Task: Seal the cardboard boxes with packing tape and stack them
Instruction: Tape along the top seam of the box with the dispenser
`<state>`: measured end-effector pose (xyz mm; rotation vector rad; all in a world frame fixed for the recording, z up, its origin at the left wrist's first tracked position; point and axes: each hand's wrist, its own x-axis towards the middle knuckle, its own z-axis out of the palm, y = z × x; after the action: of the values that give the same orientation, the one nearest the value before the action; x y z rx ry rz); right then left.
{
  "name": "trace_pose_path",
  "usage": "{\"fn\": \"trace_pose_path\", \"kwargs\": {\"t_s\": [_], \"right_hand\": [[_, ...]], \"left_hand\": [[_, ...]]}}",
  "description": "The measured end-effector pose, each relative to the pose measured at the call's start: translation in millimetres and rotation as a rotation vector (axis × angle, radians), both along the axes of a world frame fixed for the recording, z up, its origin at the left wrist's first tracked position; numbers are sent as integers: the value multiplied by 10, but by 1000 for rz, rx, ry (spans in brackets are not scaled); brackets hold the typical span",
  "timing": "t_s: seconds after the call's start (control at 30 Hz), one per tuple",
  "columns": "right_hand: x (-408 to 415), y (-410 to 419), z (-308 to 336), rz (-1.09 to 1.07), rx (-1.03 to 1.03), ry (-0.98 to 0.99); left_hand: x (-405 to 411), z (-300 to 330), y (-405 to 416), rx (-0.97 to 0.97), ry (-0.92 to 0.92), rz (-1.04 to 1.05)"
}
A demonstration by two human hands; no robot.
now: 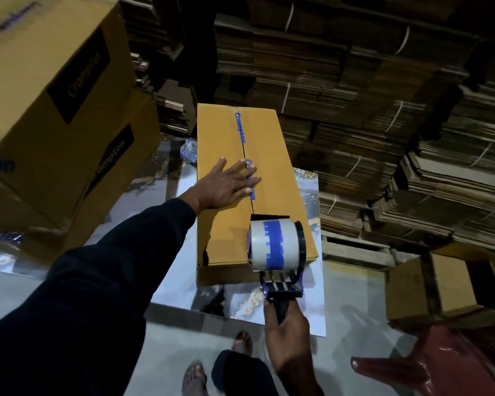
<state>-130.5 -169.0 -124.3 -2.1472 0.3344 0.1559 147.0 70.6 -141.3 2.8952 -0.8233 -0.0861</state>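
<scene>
Brown cardboard box [226, 195] lies lengthwise on a marbled board [312, 281] on the floor, its centre seam untaped. The left hand [226, 184] presses flat on its top, fingers spread. The right hand [287, 335] grips the tape dispenser [277, 247] at the box's near end. Stacked boxes [55, 110] stand left.

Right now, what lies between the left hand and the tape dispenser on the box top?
In the head view, only bare box top with its centre seam lies between the flat left hand and the tape dispenser gripped by the right hand.
</scene>
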Motion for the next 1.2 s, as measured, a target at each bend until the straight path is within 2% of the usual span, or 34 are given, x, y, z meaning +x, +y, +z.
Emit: {"fn": "trace_pose_path", "kwargs": {"t_s": [0.13,0.23,0.4,0.5,0.83,1.0,1.13,1.2], "right_hand": [[12,-23,3,-10,36,12],[33,-38,-37,-1,28,11],[156,-23,86,12,87,96],[206,-5,157,-9,152,180],[106,37,4,-84,60,75],[34,22,4,-120,51,44],[-68,38,-35,-114,50,30],[-74,50,-13,-113,72,50]], "left_hand": [[-294,-5,-143,-4,4,-209],[-541,-13,-229,-13,10,-273],[-821,43,-229,-126,28,-253],[-915,45,-241,-124,45,-215],[-1031,138,-260,-58,53,-157],[-1047,123,-292,-40,65,-140],[-1136,324,-355,45,147,-154],[-1116,280,-339,35,120,-162]]}}
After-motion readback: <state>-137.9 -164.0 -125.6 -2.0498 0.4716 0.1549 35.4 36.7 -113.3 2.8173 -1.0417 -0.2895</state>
